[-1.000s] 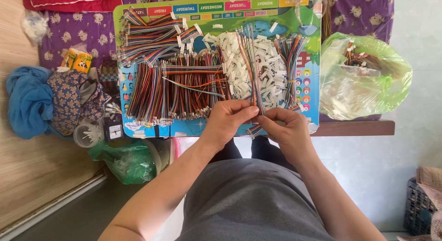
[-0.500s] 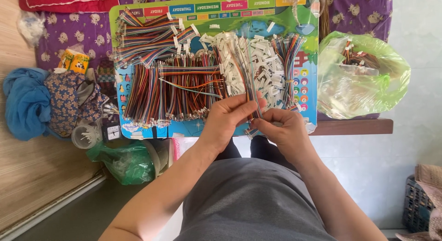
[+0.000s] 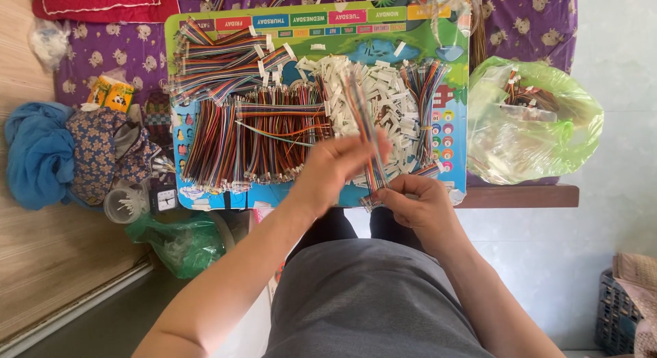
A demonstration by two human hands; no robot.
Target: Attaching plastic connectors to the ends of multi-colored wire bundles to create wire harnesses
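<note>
Left hand [image 3: 342, 168] has risen along the ribbon cable bundle [image 3: 366, 135], seemingly pinching it; right hand [image 3: 419, 206] grips its lower end.

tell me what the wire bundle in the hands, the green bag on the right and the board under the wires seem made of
Wire bundle: thin strands in coloured, probably plastic insulation, with white, likely plastic connector ends. Green bag: thin translucent plastic film, glossy and crinkled, contents showing through. Board: flat, smooth printed sheet, possibly plastic or laminated card; the look leaves it open. The left hand and right hand hold the bundle.
</note>
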